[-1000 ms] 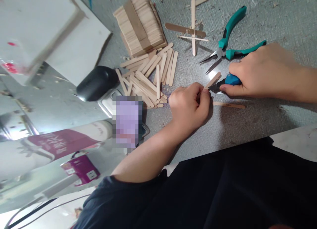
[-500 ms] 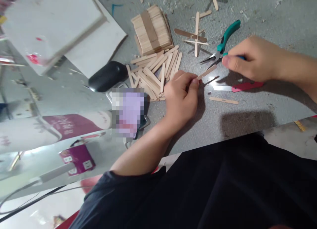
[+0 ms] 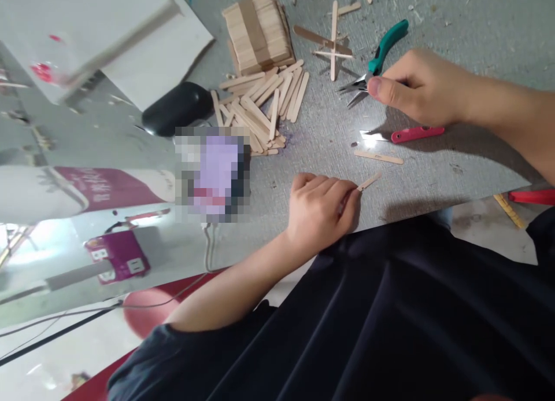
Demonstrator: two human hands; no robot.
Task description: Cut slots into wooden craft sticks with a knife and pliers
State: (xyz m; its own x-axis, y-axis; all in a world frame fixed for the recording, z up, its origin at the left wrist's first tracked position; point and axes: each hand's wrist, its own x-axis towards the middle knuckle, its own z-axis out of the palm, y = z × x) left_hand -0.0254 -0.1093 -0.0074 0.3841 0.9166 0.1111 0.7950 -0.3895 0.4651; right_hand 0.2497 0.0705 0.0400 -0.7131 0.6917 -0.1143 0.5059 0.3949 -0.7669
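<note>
My left hand is closed near the table's front edge, pinching a wooden craft stick whose end sticks out past the thumb. Farther off, my right hand grips a pair of pliers with green handles; one handle is mostly covered by the fingers. The pliers' jaws are parted and point left, with nothing between them. Below my right hand lies a red-handled craft knife, its blade bared. Beside it rests another craft stick with a small slot in its middle.
A heap of loose craft sticks lies left of centre, below a banded bundle. Some sticks form a crossed piece at the back. A black mouse-like object, a blurred phone and a purple power cube are farther left.
My left hand has drawn the craft stick away from the pliers' jaws, toward the table's front edge. My right hand stays on the pliers. The whole view has shifted slightly.
</note>
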